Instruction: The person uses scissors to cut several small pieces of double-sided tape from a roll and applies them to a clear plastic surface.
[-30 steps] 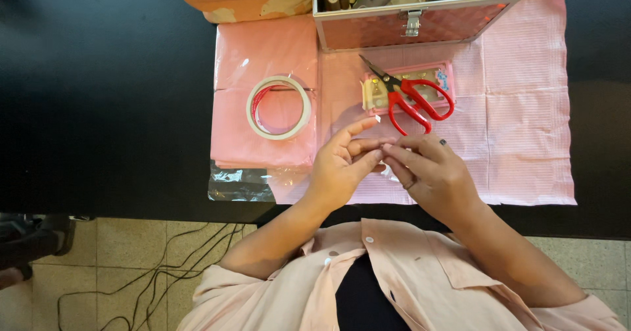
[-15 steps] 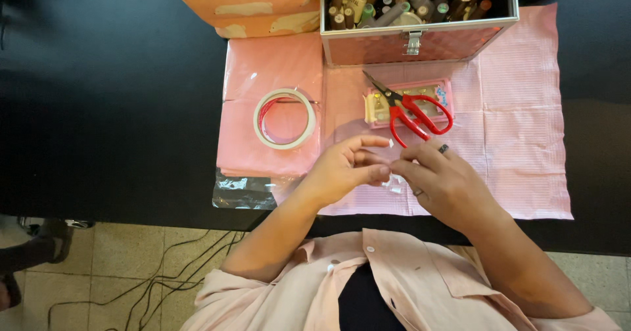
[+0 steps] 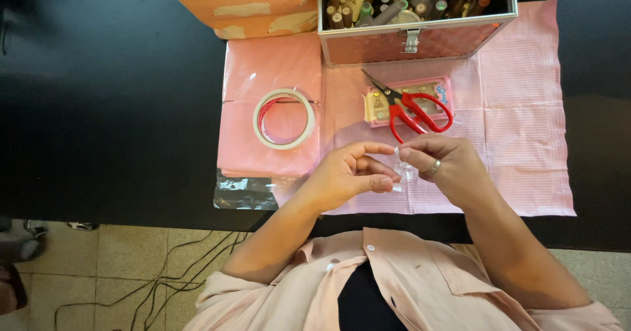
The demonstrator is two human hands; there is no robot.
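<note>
Just in front of the red scissors [image 3: 417, 111], over the pink cloth [image 3: 519, 140], both hands meet on a small clear piece [image 3: 399, 170], maybe tape; it is transparent and hard to see. The left hand [image 3: 345, 176] pinches its lower end between thumb and forefinger, and the right hand [image 3: 444, 166], wearing a ring, pinches the top. Left of the scissors lies a tape roll [image 3: 284, 118]; behind them stands an open case [image 3: 414, 38].

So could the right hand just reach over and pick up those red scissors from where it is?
Probably yes. The red scissors lie on a pink tray just beyond the right hand, with nothing between them. But its fingers are pinching a small clear piece together with the left hand, so they would have to let go first.
</note>
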